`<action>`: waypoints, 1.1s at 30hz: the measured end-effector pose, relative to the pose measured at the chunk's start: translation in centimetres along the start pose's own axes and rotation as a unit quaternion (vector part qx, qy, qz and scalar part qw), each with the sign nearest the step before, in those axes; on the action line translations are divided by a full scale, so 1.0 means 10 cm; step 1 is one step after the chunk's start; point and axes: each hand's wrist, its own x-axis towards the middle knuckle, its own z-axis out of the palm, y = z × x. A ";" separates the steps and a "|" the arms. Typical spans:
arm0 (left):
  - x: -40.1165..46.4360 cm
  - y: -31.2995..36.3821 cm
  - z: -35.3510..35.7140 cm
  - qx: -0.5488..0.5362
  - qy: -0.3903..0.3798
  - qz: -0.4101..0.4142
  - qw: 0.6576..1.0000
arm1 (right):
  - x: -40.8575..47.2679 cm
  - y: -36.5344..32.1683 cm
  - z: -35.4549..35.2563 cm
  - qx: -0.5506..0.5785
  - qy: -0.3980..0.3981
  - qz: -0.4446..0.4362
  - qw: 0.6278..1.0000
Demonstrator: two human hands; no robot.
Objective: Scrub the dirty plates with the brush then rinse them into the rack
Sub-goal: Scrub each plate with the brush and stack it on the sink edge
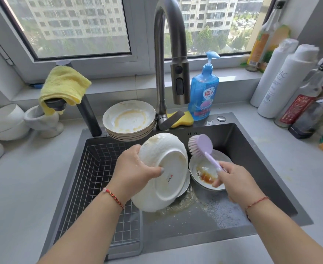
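Note:
My left hand (136, 168) grips a white plate (168, 180) by its rim, tilted on edge over the dark sink (252, 168), its underside facing me. My right hand (235, 181) holds a lilac dish brush (201, 144) by the handle, the bristle head raised just right of the plate's top edge, not touching it. Under the brush lies a dirty plate (200, 168) with brown sauce on the sink floor. A stack of several dirty plates (129, 119) sits on the sink's back ledge. The wire rack (98, 178) fills the sink's left part.
A tall tap (168, 54) arches over the sink. Blue dish soap (203, 94) and a yellow sponge (185, 119) stand behind it. Bottles (288, 82) crowd the right counter. A yellow cloth (63, 86) hangs at the left, beside white bowls (4, 121). Foamy residue lies on the sink floor.

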 end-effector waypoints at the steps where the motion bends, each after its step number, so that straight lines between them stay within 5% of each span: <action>1: 0.00 -0.01 0.01 0.012 0.001 0.002 1.000 | -0.04 -0.01 0.03 -0.001 -0.015 0.006 1.000; 6: -0.04 0.00 0.06 0.068 -0.013 0.012 0.998 | -0.36 -0.39 0.08 0.017 -0.058 -0.118 0.991; 12: -0.02 -0.02 0.13 0.137 -0.007 0.052 0.989 | -0.82 -0.65 0.18 -0.193 -0.112 -0.191 0.956; 20: -0.08 -0.09 0.01 0.067 0.022 0.071 0.995 | -0.28 -0.39 -0.05 -0.060 -0.054 0.005 0.997; 24: -0.09 -0.07 -0.02 0.058 0.021 0.080 0.995 | -0.29 -0.28 0.00 -0.025 -0.070 0.037 0.997; 33: -0.08 -0.14 0.05 -0.021 0.009 0.054 0.998 | -0.78 -0.61 0.10 -0.101 -0.115 -0.180 0.972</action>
